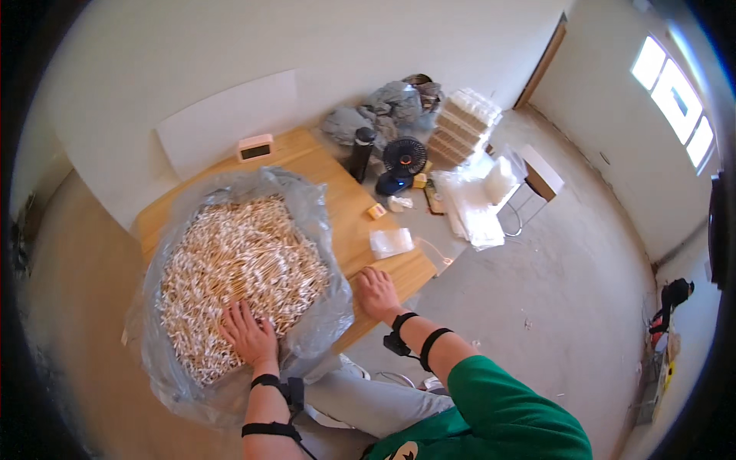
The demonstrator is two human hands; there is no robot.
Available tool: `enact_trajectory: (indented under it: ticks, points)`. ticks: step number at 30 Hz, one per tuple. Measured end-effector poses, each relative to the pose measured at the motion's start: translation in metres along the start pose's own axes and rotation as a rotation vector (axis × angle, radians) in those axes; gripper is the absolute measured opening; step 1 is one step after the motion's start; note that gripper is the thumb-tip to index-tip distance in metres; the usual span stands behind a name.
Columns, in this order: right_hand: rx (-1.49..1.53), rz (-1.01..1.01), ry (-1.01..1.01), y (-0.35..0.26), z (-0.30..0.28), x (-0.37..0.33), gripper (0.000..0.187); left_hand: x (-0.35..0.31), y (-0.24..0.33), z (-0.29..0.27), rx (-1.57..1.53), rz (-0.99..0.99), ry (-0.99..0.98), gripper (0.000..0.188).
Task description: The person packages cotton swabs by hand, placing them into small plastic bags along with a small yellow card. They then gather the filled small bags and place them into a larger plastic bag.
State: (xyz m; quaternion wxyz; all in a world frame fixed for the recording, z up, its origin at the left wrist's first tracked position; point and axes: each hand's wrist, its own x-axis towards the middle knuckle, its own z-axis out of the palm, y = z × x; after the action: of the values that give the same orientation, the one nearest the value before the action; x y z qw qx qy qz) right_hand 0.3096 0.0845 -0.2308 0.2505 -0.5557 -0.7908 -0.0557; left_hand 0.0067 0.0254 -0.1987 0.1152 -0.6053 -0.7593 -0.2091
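Observation:
A large heap of cotton swabs (245, 261) with white tips and wooden sticks fills a wide-mouthed, translucent grey plastic bag (326, 307) on the left of the wooden table (345, 203). My left hand (249, 335) lies on the near part of the heap, palm down, fingers spread, holding nothing visible. At the table's near right edge rests my right hand (376, 293), palm down, its fingers on the wood and nothing seen in them. Just beyond it lies a small clear plastic bag (391, 243). Both forearms wear black straps with small devices.
A small yellow box (376, 211), a black bottle (362, 155), a black fan (404, 159) and a pink digital clock (255, 148) stand farther back. On the right are clear plastic bags (471, 215) and stacked packs (464, 126). Grey crumpled bags (395, 100) lie by the wall.

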Motion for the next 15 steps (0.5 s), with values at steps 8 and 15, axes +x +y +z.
enact_trajectory:
  ticks: [8, 15]
  points:
    - [0.027, -0.048, -0.009, 0.006, 0.003, -0.001, 0.029, -0.002, -0.007, 0.010, 0.111, 0.032, 0.076, 0.055]
    - [0.071, -0.031, -0.071, 0.012, 0.000, 0.004, 0.031, 0.003, -0.009, 0.012, 0.204, 0.054, 0.085, 0.053]
